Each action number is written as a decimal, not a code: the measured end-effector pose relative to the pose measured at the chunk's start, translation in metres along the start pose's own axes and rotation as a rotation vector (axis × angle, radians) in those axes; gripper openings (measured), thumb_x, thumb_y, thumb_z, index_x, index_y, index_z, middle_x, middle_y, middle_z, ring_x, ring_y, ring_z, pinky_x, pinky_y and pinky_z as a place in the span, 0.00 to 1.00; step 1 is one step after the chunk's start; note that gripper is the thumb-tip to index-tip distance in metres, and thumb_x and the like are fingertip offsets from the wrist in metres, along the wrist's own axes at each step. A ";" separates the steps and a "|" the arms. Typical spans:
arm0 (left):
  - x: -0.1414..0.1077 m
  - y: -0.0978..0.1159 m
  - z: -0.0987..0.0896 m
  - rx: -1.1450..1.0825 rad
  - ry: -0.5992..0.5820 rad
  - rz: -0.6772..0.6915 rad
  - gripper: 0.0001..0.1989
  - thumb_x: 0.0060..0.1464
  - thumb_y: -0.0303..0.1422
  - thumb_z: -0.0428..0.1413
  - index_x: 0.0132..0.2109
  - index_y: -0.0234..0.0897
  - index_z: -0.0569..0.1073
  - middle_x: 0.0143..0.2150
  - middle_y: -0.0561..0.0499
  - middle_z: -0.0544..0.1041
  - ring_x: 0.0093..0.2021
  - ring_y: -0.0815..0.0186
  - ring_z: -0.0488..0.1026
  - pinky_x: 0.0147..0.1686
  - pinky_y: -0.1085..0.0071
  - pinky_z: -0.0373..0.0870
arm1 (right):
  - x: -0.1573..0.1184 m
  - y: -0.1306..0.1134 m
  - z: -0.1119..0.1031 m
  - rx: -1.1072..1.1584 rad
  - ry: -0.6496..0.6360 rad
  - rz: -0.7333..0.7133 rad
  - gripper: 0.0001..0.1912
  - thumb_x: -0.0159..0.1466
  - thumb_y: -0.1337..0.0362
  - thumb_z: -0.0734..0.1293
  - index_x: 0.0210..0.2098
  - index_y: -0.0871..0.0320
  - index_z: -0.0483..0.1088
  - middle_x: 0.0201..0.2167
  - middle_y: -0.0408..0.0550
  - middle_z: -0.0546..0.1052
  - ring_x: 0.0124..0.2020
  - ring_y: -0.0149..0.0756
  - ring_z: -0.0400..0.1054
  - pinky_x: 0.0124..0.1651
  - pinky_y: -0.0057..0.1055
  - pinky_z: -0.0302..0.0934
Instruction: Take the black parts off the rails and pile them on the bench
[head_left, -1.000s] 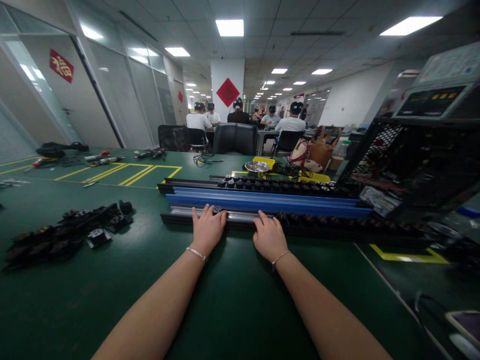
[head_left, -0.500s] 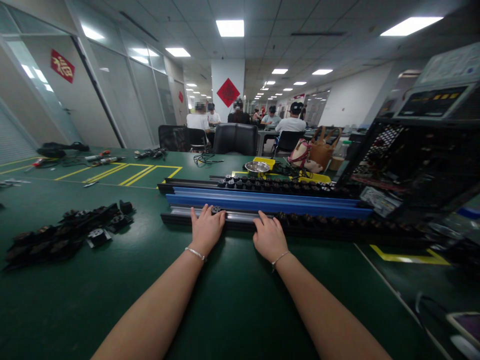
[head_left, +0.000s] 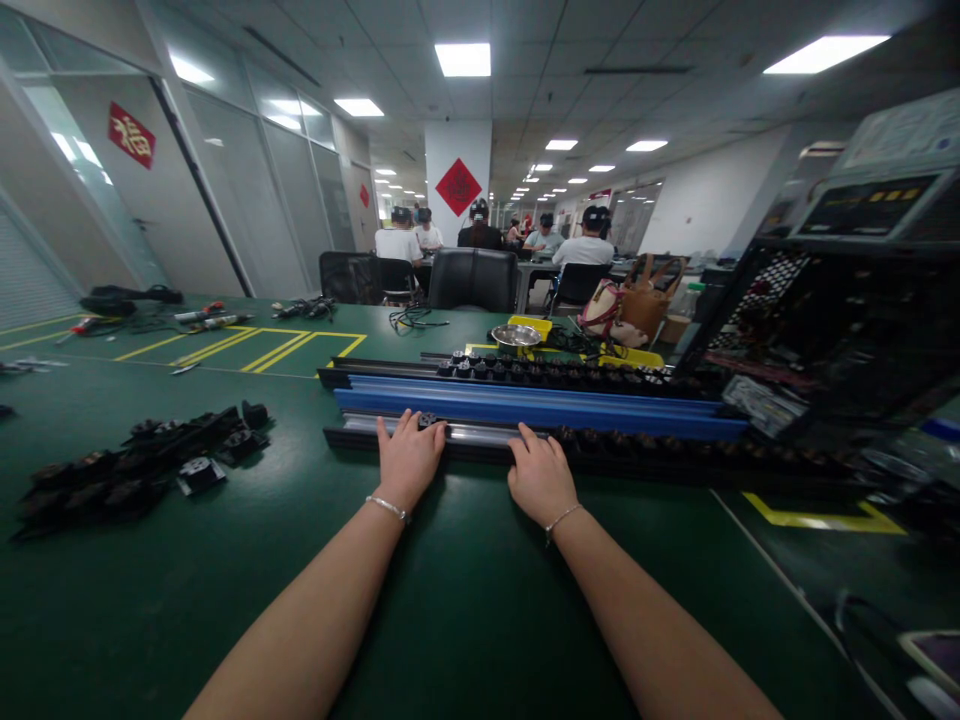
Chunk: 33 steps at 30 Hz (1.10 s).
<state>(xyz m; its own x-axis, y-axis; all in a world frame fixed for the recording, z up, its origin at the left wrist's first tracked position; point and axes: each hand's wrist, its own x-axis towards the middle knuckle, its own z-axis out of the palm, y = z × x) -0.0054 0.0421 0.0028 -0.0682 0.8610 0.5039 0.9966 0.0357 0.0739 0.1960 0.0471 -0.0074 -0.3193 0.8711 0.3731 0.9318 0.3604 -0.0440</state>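
A long black rail [head_left: 480, 453] with a shiny metal channel lies across the bench in front of me. My left hand [head_left: 409, 455] has its fingers and thumb around a small black socket-like module [head_left: 427, 421] in the channel, and partly hides it. Farther right, my right hand [head_left: 538, 475] grips the same rail, fingertips over the channel and thumb at the near side. A row of black modules [head_left: 622, 442] fills the rail to the right of that hand. Just behind runs a blue rail [head_left: 525, 398], and beyond it another black rail [head_left: 390, 369] holds more modules.
Loose black modules [head_left: 127, 465] lie in a heap on the green bench [head_left: 300, 580] at left. Behind the rails sit a metal dish [head_left: 515, 335] and cables [head_left: 416, 318]. An open black equipment case [head_left: 832, 320] stands at right. People sit at tables farther back.
My left hand and the module have slid slightly left along the rail. The right hand stays in place on the rail. The view has shifted a little.
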 end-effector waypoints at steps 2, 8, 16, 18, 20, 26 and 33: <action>0.000 -0.001 0.000 0.001 0.001 -0.002 0.20 0.62 0.40 0.40 0.48 0.50 0.75 0.54 0.43 0.73 0.60 0.54 0.62 0.59 0.42 0.45 | 0.000 0.000 0.000 0.001 0.002 -0.002 0.20 0.58 0.68 0.58 0.49 0.60 0.68 0.61 0.56 0.62 0.54 0.43 0.61 0.61 0.43 0.43; 0.001 -0.005 0.004 -0.015 -0.007 0.010 0.20 0.61 0.40 0.40 0.49 0.50 0.75 0.54 0.44 0.73 0.60 0.55 0.62 0.59 0.46 0.49 | 0.000 0.000 0.000 -0.002 -0.005 0.005 0.20 0.58 0.68 0.58 0.49 0.60 0.68 0.61 0.56 0.61 0.54 0.43 0.62 0.61 0.43 0.43; 0.002 -0.009 0.001 -0.017 -0.021 -0.019 0.19 0.61 0.39 0.41 0.49 0.49 0.75 0.55 0.44 0.72 0.60 0.54 0.62 0.59 0.49 0.51 | 0.000 0.000 -0.001 0.001 -0.008 0.002 0.20 0.58 0.68 0.58 0.49 0.60 0.68 0.61 0.56 0.61 0.54 0.43 0.61 0.61 0.43 0.43; 0.002 -0.010 -0.001 -0.024 -0.023 -0.024 0.19 0.60 0.38 0.42 0.49 0.49 0.75 0.55 0.44 0.72 0.60 0.54 0.62 0.59 0.49 0.51 | 0.000 0.000 0.000 0.002 -0.007 0.002 0.20 0.58 0.68 0.58 0.49 0.60 0.68 0.61 0.56 0.61 0.54 0.43 0.61 0.61 0.43 0.43; 0.002 -0.010 -0.002 -0.028 -0.019 -0.032 0.19 0.60 0.38 0.42 0.48 0.49 0.76 0.55 0.44 0.72 0.60 0.54 0.63 0.59 0.49 0.51 | 0.000 0.000 0.000 0.005 -0.007 0.004 0.20 0.58 0.68 0.58 0.49 0.60 0.68 0.61 0.56 0.61 0.54 0.43 0.61 0.61 0.42 0.43; 0.003 -0.012 -0.001 -0.019 -0.003 -0.057 0.19 0.60 0.37 0.42 0.47 0.49 0.77 0.54 0.45 0.73 0.59 0.54 0.63 0.58 0.50 0.53 | 0.000 0.000 0.000 0.002 -0.014 0.006 0.20 0.59 0.68 0.58 0.49 0.59 0.68 0.62 0.55 0.61 0.55 0.42 0.61 0.61 0.42 0.43; 0.003 -0.016 0.002 -0.015 0.009 -0.059 0.19 0.59 0.37 0.42 0.47 0.49 0.77 0.54 0.44 0.73 0.59 0.55 0.64 0.58 0.50 0.53 | 0.000 0.001 0.001 -0.004 -0.007 0.005 0.20 0.58 0.69 0.58 0.49 0.59 0.68 0.61 0.56 0.61 0.54 0.42 0.61 0.61 0.43 0.43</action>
<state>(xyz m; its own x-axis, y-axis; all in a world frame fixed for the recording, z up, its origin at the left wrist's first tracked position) -0.0210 0.0451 0.0019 -0.1269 0.8530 0.5063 0.9901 0.0785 0.1159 0.1968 0.0475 -0.0081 -0.3161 0.8752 0.3661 0.9340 0.3549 -0.0419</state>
